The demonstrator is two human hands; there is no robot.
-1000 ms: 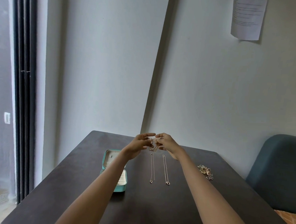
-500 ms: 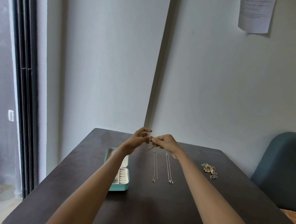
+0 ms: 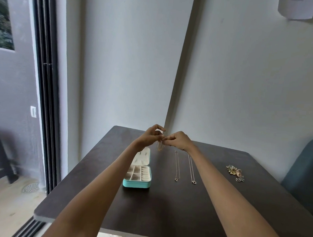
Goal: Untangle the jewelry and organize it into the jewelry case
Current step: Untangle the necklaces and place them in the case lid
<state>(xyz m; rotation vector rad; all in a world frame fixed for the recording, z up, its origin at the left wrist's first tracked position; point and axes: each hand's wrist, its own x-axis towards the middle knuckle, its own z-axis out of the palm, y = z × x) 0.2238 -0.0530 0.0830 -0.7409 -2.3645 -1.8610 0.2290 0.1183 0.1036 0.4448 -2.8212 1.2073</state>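
Observation:
A thin gold chain [image 3: 159,145] hangs in loops above the far part of the dark table [image 3: 165,209]. My left hand [image 3: 150,136] and my right hand [image 3: 178,141] meet fingertip to fingertip and both pinch its top. Below and left of the hands, the teal jewelry case [image 3: 137,183] lies open, with cream compartments and its lid tilted back. Two necklaces lie straight on the table side by side, one [image 3: 177,166] with a small pendant at its near end, the other [image 3: 192,169] partly under my right forearm.
A small pile of mixed jewelry [image 3: 235,172] sits near the table's right side. A blue-grey chair [image 3: 305,173] stands off the right edge. Walls meet close behind the table; a sliding door frame [image 3: 44,94] is at the left.
The camera has swung left and down a little. My hands have stayed together on the chain, which now hangs slightly lower and further left, near the case lid.

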